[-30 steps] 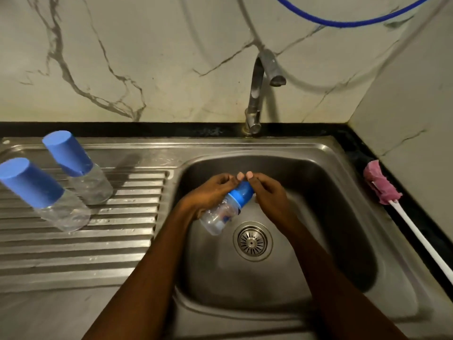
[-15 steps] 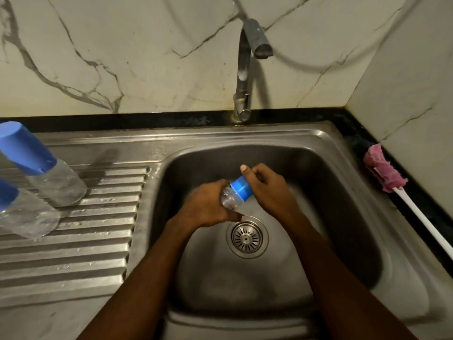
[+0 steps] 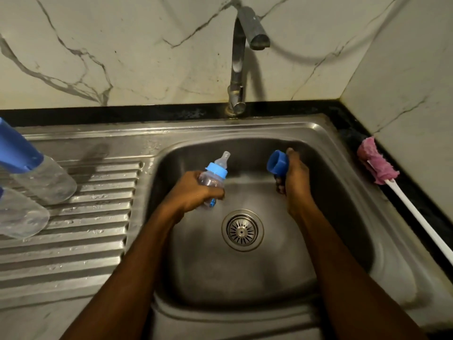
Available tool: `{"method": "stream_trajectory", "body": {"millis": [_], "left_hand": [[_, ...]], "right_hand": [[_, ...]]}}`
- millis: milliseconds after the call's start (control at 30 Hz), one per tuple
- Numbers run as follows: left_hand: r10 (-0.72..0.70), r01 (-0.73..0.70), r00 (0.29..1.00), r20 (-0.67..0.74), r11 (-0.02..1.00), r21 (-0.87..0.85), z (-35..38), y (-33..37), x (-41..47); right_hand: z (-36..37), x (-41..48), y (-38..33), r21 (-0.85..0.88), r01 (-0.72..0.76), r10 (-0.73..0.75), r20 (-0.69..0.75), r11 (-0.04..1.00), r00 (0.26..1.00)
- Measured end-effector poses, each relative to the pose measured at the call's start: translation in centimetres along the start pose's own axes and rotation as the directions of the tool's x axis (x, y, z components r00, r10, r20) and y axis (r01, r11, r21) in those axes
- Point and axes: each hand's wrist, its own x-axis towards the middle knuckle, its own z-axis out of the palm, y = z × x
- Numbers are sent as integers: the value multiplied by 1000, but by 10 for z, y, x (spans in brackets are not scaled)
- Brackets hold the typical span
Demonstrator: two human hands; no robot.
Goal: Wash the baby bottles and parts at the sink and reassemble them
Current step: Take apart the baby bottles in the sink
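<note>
My left hand grips a small clear baby bottle over the sink basin. The bottle tilts up to the right, with a light blue collar and a bare teat showing. My right hand holds the dark blue cap off to the right, its open mouth facing left. Two capped clear bottles lie on the draining board at the left: the farther bottle and the nearer bottle.
A steel tap stands behind the basin with no water running. The drain sits in the basin floor. A pink-headed bottle brush with a white handle lies on the dark counter at the right. The ribbed draining board is wet.
My right hand has pulled the blue cap off the bottle and moved it right. The teat is now uncovered. My left hand has turned the bottle more upright.
</note>
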Motion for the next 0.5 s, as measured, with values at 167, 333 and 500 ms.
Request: {"method": "stream_trajectory", "body": {"millis": [167,333,500], "left_hand": [[12,1,991,-135,995,97,10,-6,8],[58,-27,983,-172,984,176,12,-10,13],[170,-106,965,-197,948,301,15,-12,16]], "right_hand": [[-20,28,45,-729,108,-60,92,676,994],[-33,46,64,-896,168,-68,154,411,986],[-34,47,66,-964,171,-21,171,204,985]]}}
